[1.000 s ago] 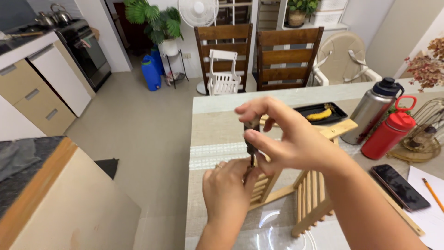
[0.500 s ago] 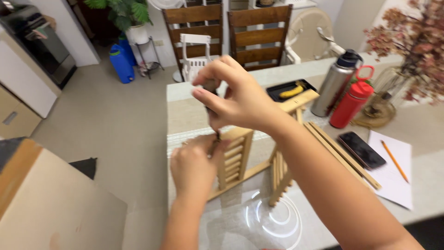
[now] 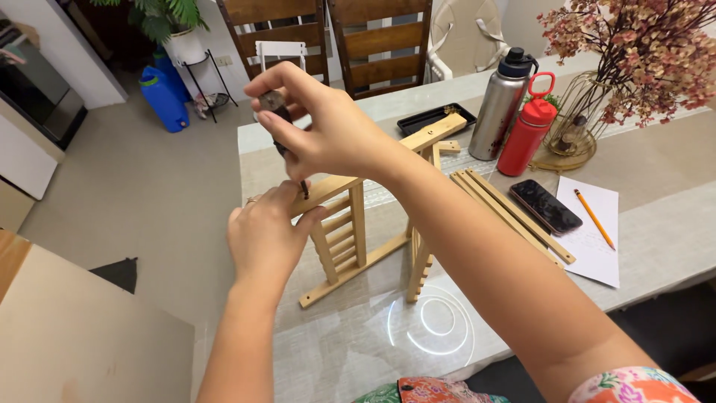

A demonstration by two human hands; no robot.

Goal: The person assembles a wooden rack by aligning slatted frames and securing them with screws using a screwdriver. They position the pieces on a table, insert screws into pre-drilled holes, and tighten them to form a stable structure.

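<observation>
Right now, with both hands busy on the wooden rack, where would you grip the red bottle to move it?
Take the red bottle by the loop handle on its cap, coming down from above. It stands upright, the steel bottle crowds its left side and the wire vase its right, so a side grip looks cramped.

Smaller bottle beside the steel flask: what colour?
Red, cap and carry loop included: the smaller bottle, clearest in the head view.

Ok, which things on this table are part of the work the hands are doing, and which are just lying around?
In use:
right hand gripping a screwdriver
left hand steadying the wooden rack
loose wooden slats, probably

Lying about:
steel bottle
red bottle
phone
pencil on paper
black tray
dried flowers
</observation>
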